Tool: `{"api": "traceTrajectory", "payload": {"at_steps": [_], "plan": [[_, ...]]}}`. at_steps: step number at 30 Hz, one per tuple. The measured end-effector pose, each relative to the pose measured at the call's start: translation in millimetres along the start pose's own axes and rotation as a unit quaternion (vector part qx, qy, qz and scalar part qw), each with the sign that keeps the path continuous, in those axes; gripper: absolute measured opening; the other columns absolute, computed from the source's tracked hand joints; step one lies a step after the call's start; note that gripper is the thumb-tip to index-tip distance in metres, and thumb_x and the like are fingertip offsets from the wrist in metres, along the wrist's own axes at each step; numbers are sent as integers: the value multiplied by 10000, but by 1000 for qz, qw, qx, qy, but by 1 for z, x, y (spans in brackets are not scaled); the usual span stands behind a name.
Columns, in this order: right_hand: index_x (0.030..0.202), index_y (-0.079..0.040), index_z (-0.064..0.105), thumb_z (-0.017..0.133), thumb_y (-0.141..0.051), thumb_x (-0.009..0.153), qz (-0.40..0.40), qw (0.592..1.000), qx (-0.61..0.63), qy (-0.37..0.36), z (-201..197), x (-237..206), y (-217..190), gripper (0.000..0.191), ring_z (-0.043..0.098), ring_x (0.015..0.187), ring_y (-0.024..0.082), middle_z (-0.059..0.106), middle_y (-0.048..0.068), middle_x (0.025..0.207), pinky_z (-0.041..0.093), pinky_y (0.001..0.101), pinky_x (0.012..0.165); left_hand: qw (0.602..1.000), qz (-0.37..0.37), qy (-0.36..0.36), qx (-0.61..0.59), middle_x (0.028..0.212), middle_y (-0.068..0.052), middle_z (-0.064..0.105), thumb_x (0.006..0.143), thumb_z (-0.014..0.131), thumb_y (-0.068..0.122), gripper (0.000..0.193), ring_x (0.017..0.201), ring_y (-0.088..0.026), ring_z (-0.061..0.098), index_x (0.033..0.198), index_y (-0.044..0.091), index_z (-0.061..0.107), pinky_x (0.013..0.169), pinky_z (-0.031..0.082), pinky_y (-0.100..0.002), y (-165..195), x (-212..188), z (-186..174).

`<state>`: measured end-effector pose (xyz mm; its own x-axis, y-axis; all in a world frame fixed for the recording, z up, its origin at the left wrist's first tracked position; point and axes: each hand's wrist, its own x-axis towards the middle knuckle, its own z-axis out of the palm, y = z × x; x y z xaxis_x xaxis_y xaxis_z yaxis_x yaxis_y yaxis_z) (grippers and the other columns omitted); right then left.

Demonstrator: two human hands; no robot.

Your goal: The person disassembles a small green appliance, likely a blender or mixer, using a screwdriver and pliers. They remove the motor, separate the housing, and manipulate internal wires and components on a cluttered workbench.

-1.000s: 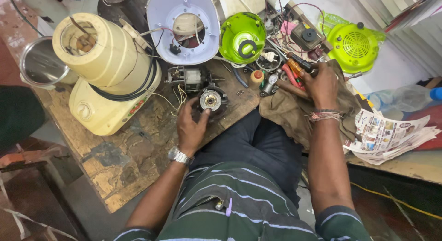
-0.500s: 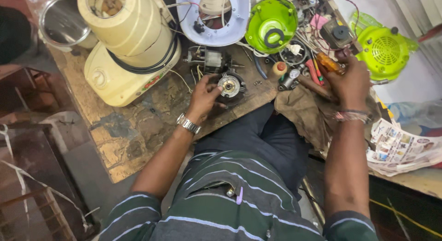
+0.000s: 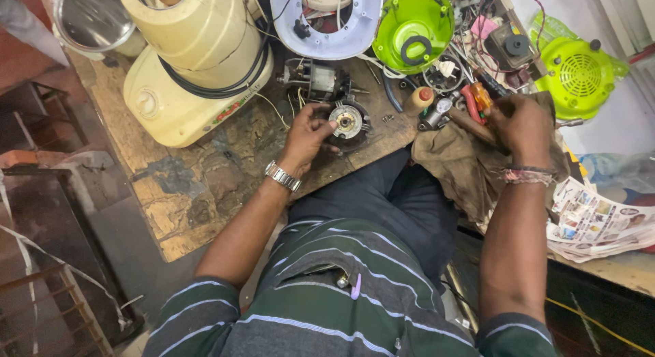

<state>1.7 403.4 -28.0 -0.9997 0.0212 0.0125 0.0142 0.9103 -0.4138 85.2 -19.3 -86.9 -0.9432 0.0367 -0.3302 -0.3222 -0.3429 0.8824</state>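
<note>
Since the earlier frame my view has shifted — the bench sits higher and nearer, and both hands stay about where they were, left on the motor, right at the tool pile. My left hand is curled around the small round motor, fingertips on its near-left rim; it rests on the worn wooden bench close to the edge, just below a second motor with loose wires. My right hand is closed on a wooden tool handle that pokes out to the left, over a brown cloth draped at the bench edge. Red-orange pliers lie just beside that hand. Cream mixer stands at the left of the bench, steel jar behind it — white housing and green shell at the top, green fan cover far right. Newspaper lies right of my forearm.
</note>
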Motion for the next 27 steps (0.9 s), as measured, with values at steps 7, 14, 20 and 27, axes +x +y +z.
{"api": "traceTrajectory", "payload": {"at_steps": [7, 14, 20, 27], "plan": [[1173, -25, 747, 809, -273, 940, -66, 991, -14, 112, 12, 26, -7, 347, 674, 1068, 429, 724, 247, 1179, 508, 489, 912, 1000, -16, 5, -15, 1102, -98, 689, 917, 686, 54, 502, 956, -183, 682, 1369, 105, 476, 601, 640, -341, 4, -1, -3], [1223, -59, 729, 844, -254, 799, -5, 1000, 2, -24, -3, 45, -12, 481, 695, 999, 403, 720, 234, 1120, 531, 476, 866, 999, -23, 19, -21, 1056, -108, 689, 911, 712, 45, 534, 915, -187, 681, 1380, 91, 461, 588, 623, -338, -1, 3, -9], [1121, -61, 764, 843, -162, 719, -14, 999, 39, 14, -15, 55, -11, 422, 717, 919, 334, 742, 192, 1011, 555, 423, 833, 1000, -11, 21, -6, 1064, -106, 699, 900, 723, 58, 563, 925, -180, 684, 1395, 84, 458, 592, 623, -336, -5, 5, -12], [1233, -41, 707, 841, -43, 876, -94, 964, 191, 157, -34, 42, -29, 382, 658, 912, 174, 685, 67, 1010, 549, 326, 838, 1000, -17, 19, -7, 1061, -101, 698, 895, 732, 79, 575, 932, -183, 686, 1396, 79, 450, 604, 633, -341, -1, 2, -10]]}}
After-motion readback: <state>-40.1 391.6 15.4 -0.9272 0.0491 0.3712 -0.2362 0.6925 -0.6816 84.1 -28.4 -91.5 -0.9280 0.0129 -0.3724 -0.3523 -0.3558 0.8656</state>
